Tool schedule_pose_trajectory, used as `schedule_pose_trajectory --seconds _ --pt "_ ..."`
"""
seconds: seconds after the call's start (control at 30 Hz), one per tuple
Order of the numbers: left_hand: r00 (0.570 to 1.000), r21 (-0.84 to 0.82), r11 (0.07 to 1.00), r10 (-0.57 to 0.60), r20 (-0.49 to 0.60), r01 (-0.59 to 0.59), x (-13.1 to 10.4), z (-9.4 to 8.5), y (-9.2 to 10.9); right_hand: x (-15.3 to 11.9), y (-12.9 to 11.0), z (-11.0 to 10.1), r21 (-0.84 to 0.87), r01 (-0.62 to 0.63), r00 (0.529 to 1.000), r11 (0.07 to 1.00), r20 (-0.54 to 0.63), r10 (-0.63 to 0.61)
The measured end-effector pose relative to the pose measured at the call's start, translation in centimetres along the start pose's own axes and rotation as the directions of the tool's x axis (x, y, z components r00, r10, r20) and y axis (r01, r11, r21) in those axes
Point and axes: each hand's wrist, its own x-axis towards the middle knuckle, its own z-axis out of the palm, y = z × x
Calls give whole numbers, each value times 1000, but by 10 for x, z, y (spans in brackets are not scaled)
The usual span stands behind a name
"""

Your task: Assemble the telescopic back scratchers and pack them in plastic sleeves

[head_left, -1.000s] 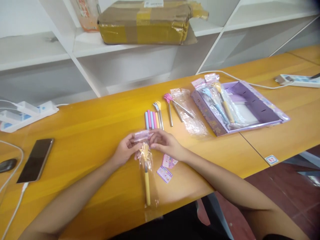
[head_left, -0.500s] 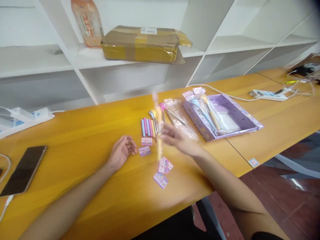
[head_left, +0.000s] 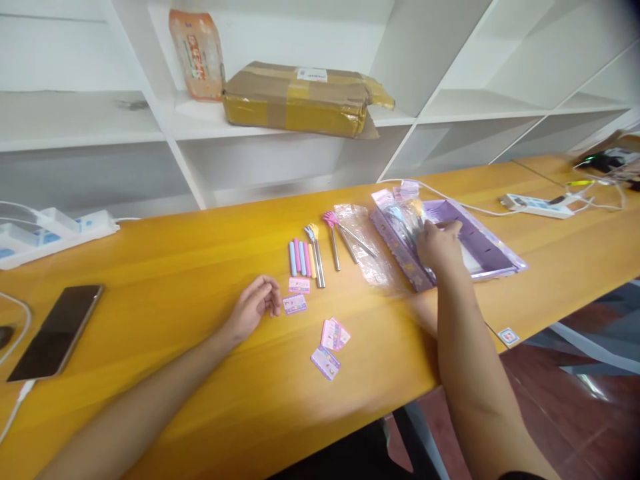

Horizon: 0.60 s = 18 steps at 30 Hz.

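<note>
My left hand rests on the table with loosely curled fingers apart, holding nothing, beside a purple card. My right hand is over the purple tray, at the bagged sticks; its fingertips are partly hidden, so its grip is unclear. Pink, blue and yellow tubes lie in a row. Next to them are metal rods with blue and yellow hand-shaped heads and others with pink heads. A clear plastic wrapper lies left of the tray. More cards lie nearer the front edge.
A phone lies at the left, below a power strip. Another power strip with cables is at the right. White shelves behind hold a taped cardboard box and an orange-labelled package.
My right hand has moved right, from above the cards to the tray. The long yellow stick that was upright at it no longer shows there. My left hand has barely moved.
</note>
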Motion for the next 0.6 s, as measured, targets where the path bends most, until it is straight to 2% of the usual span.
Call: schedule_pose_trajectory --seconds 0.07,0.13,0.17,0.23,0.3,0.37,0.43,0.6 --pt "999 139 990 31 -11 -29 -3 -1 -4 0 0 6 48 -40 992 998 -115 46" --pt "996 351 934 87 -26 -72 -5 -1 -5 -1 -7 7 123 -5 966 992 -256 37" --pt "992 478 873 124 -17 -101 -6 -1 -4 -2 -13 8 158 48 953 986 -302 2" --pt "977 714 676 205 57 -183 -7 -1 0 -6 -27 10 212 180 941 961 -322 -105" --pt "953 853 444 244 179 -274 -6 -1 6 -12 -44 14 244 293 935 925 -277 -223" --pt "932 898 282 236 276 -337 -5 -2 11 -19 -59 19 268 384 918 883 -211 -335" --pt "925 912 195 196 325 -362 -5 -2 13 -26 -71 24 292 441 897 849 -139 -418" --pt "926 926 58 85 368 -373 0 0 9 -39 -87 34 349 484 855 803 10 -519"
